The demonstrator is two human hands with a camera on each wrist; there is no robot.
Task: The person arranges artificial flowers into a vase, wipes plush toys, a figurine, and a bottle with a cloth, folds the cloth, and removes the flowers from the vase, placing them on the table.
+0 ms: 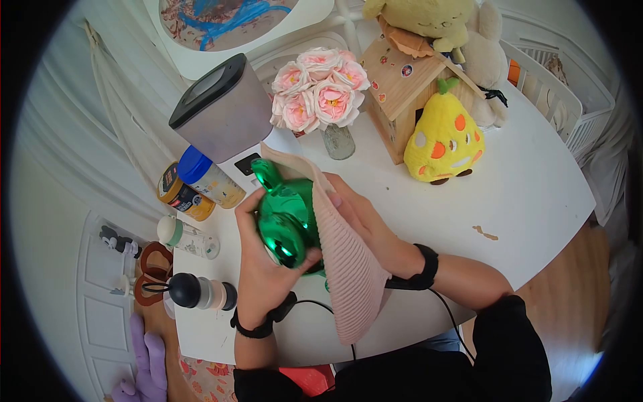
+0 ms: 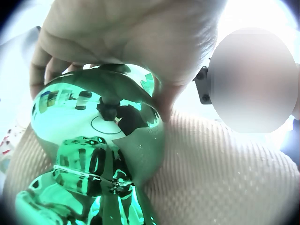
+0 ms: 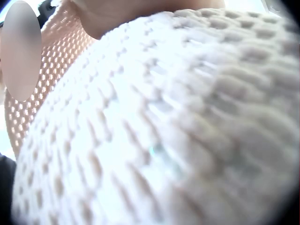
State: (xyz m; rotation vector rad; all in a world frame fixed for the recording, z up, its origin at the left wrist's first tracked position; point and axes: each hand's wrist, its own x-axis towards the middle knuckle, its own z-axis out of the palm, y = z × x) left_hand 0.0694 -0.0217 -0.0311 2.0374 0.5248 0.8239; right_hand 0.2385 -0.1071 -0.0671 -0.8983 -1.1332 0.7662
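Note:
A shiny green metallic figure [image 1: 288, 214] with rounded parts is gripped by the left hand [image 1: 258, 268], its fingers and thumb curled round it. In the left wrist view the left hand [image 2: 131, 37] covers the top of the figure [image 2: 98, 112]. Pink ribbed knit fabric [image 1: 348, 268] hangs along the figure's right side. The right hand [image 1: 368, 224] holds the fabric from its right face, against the figure; some of its fingertips are hidden. Fabric [image 3: 164, 117] fills most of the right wrist view, with part of the right hand [image 3: 140, 9] at the top.
On the white table [image 1: 522, 201] stand a flower vase [image 1: 338, 142], a wooden house [image 1: 395, 87], a yellow plush [image 1: 445, 141] and a grey-topped appliance [image 1: 224, 110]. Left of the hands are two canisters [image 1: 211, 177], a clear bottle [image 1: 194, 240] and a black-capped bottle [image 1: 201, 293].

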